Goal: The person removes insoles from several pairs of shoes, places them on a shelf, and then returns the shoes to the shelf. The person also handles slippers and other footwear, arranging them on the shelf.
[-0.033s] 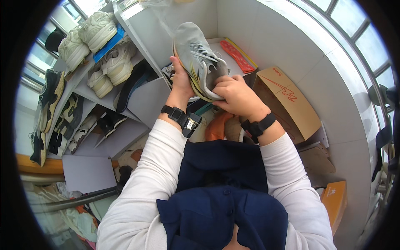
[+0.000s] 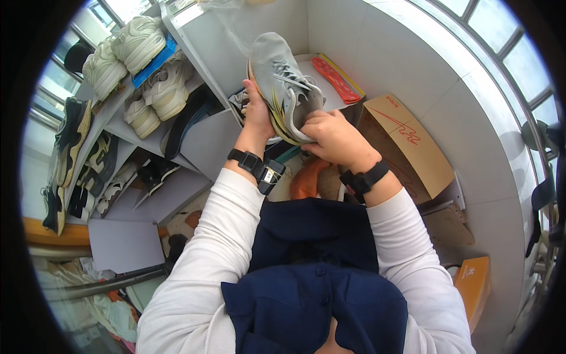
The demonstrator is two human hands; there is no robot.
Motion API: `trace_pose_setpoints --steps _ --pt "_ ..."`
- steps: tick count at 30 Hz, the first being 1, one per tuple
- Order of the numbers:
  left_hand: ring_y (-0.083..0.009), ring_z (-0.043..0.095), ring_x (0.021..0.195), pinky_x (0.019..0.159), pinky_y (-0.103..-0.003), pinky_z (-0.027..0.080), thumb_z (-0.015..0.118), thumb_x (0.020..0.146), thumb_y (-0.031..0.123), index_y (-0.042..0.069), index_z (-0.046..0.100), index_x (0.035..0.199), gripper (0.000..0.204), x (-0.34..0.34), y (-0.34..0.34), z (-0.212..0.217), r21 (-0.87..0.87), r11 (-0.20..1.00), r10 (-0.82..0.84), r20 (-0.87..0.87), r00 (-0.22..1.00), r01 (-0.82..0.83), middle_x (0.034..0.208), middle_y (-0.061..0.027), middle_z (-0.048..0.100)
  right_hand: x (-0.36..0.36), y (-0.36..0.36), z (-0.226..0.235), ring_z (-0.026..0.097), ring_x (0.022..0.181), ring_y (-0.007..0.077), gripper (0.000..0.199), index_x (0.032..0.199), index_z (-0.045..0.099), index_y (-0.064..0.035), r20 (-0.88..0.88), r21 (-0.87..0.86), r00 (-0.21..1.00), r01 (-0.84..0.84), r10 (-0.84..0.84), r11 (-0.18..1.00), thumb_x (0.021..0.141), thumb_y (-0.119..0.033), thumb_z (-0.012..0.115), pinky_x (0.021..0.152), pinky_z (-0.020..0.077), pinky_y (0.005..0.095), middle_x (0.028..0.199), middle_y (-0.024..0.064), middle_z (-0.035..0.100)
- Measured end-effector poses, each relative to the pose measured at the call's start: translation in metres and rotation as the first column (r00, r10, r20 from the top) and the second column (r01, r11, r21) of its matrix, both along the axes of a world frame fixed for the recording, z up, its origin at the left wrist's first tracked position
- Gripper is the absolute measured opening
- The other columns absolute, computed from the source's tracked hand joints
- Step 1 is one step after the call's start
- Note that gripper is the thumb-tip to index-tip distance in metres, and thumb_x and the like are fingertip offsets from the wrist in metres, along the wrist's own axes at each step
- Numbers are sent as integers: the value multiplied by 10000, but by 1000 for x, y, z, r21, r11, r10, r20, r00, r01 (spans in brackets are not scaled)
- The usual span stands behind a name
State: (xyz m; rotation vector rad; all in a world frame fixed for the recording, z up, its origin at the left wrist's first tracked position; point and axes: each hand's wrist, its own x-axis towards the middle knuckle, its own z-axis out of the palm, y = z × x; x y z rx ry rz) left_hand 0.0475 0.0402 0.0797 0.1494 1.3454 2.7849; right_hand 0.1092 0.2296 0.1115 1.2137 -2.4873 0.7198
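A light grey sneaker (image 2: pixel 276 68) with grey laces and yellow-green streaks along its side is held up in front of me, toe pointing away. My left hand (image 2: pixel 258 112) grips it from the left, thumb along the sole edge and the other fingers hidden beneath. At the heel end, my right hand (image 2: pixel 336 134) has its fingers curled over the collar, pinching the rim by the opening. Part of another shoe (image 2: pixel 239 101) shows behind my left hand.
On the left, a white shoe rack (image 2: pixel 206 138) carries several shoes, including cream sneakers (image 2: pixel 138 44). An open cardboard box (image 2: pixel 410 138) stands at right, with an orange box (image 2: pixel 471 289) nearer. Orange-red insoles (image 2: pixel 336 79) lie beyond the sneaker. A white wall (image 2: pixel 413 65) curves behind.
The sneaker has shifted very slightly to the right in my hands. Both hands keep their hold on it.
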Motion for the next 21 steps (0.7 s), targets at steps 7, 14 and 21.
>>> trace_pose_setpoints --steps 7,14,21 --pt "-287 579 1155 907 -486 530 463 938 647 150 365 1435 710 3 -12 2 -199 968 -99 250 963 151 1306 -117 551 -8 -9 -17 628 907 238 141 813 633 -51 -79 -54 984 153 -157 987 735 -119 728 750 512 387 830 47 656" --pt "-333 620 1023 673 -525 590 574 827 50 166 334 1418 648 15 -17 -3 -243 967 -8 275 961 78 1208 -129 543 -36 -19 -18 616 926 262 231 941 668 -41 46 -496 990 -95 135 863 743 -99 773 803 504 353 919 79 671" --pt "-341 640 981 660 -532 589 490 805 -15 152 299 1479 720 1 -47 -17 -483 876 176 284 943 -18 1236 -173 541 -78 7 -58 576 1079 309 398 1091 641 -63 207 -244 927 359 -314 901 728 -129 792 925 457 415 1096 105 640"
